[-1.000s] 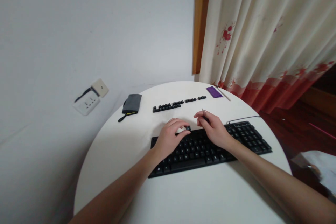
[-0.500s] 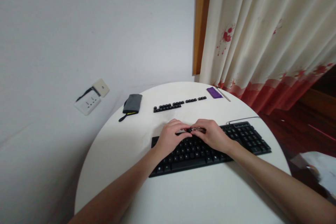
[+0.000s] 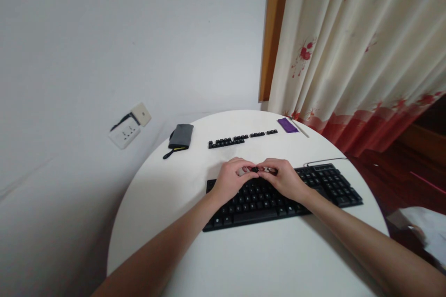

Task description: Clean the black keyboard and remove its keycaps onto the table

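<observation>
Both of my hands meet above the back rows of a black keyboard (image 3: pixel 258 217). A small black keycap (image 3: pixel 255 169) is pinched at the fingertips of my left hand (image 3: pixel 230 180). My right hand (image 3: pixel 284 178) is closed from the other side, its thumb and forefinger round a thin, metallic-looking tool (image 3: pixel 267 170), mostly hidden by the fingers. The tool's tip touches or nearly touches the keycap; I cannot tell which. Beyond the hands, several loose black keycaps (image 3: pixel 226 143) lie in rows on the white round table (image 3: pixel 167 209).
At the back left lies a grey pouch (image 3: pixel 181 136) with a loop. A folded purple cloth (image 3: pixel 287 125) and a thin pale stick (image 3: pixel 300 128) are at the back right. The keyboard cable (image 3: pixel 325 160) runs over the right edge. Wall and curtain (image 3: pixel 334 55) stand behind.
The whole view has shifted slightly, so the table appears further right. My hands stay together over the keyboard, with fingers slightly rearranged round the keycap.
</observation>
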Motion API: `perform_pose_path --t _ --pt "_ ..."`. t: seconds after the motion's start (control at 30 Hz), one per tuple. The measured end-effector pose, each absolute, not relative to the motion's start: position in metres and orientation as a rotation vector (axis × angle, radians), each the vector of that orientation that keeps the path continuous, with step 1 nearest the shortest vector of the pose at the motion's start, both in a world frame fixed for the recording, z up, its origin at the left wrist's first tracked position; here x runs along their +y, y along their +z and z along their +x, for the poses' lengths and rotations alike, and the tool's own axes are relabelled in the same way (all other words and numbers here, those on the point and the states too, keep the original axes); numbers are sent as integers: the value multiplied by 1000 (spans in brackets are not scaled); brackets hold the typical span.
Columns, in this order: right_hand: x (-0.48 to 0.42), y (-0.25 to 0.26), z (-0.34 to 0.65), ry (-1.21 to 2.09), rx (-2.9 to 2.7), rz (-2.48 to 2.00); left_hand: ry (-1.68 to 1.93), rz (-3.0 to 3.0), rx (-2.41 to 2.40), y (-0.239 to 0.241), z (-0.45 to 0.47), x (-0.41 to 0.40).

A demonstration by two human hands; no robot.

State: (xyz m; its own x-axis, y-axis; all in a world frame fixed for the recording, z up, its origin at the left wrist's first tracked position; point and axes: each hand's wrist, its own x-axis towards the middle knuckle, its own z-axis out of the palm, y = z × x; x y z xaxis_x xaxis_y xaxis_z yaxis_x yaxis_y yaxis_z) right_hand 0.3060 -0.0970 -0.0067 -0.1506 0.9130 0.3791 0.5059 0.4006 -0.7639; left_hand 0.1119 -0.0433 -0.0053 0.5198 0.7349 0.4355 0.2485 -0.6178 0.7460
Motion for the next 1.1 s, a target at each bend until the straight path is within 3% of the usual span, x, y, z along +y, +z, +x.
perform_pose_path --t 0.23,0.47,0.73,1.1 --pt "-96 5 309 484 -1767 -1345 1048 1988 856 -3 112 -46" --pt "-20 4 330 187 -1750 -1812 983 2052 863 -3 111 -46" --pt "37 -23 313 221 -1844 -1957 910 2152 848 -6 109 -46" --pt "36 -27 312 233 -1814 -2011 848 2213 831 -5 110 -48"
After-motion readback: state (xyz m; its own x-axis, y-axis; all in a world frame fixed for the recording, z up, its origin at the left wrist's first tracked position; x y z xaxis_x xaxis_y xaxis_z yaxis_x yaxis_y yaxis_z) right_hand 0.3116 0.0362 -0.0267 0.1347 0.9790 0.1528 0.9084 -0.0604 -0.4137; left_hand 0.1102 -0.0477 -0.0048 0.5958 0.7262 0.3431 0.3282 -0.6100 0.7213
